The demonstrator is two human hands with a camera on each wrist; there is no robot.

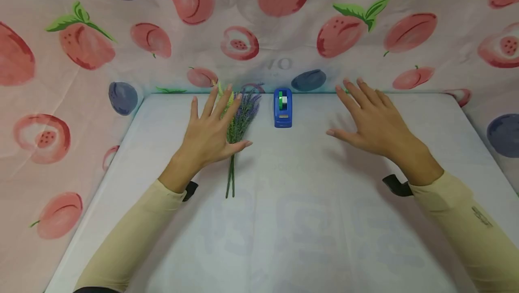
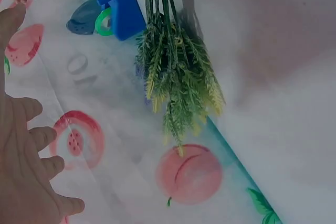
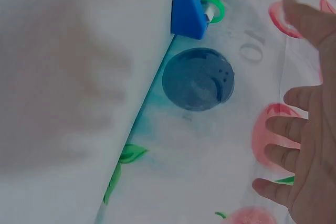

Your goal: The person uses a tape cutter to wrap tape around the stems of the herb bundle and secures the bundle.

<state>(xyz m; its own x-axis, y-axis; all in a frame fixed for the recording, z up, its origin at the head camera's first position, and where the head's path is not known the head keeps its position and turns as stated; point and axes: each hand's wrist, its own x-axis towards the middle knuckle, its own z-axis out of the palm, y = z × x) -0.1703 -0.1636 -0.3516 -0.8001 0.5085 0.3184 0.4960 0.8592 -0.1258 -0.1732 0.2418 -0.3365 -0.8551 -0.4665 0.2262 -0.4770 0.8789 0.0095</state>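
Palm down with spread fingers, my left hand [image 1: 208,135] hovers over the left part of the table and holds nothing. Partly hidden behind it lies a bunch of artificial flowers [image 1: 244,115], yellow and purple with long green stems; the left wrist view shows the yellow-green heads [image 2: 181,77] more fully. Right of the flowers stands a blue tape dispenser [image 1: 283,119] with a green-cored roll, which both wrist views show in part. My right hand [image 1: 375,124], fingers also spread and nothing in it, hovers to the right of the dispenser.
The white tabletop [image 1: 292,221] reaches back to a hanging cloth [image 1: 284,36] printed with peaches and dark plums. This cloth also covers the left and right sides. Dark straps or mounts show at both wrists.
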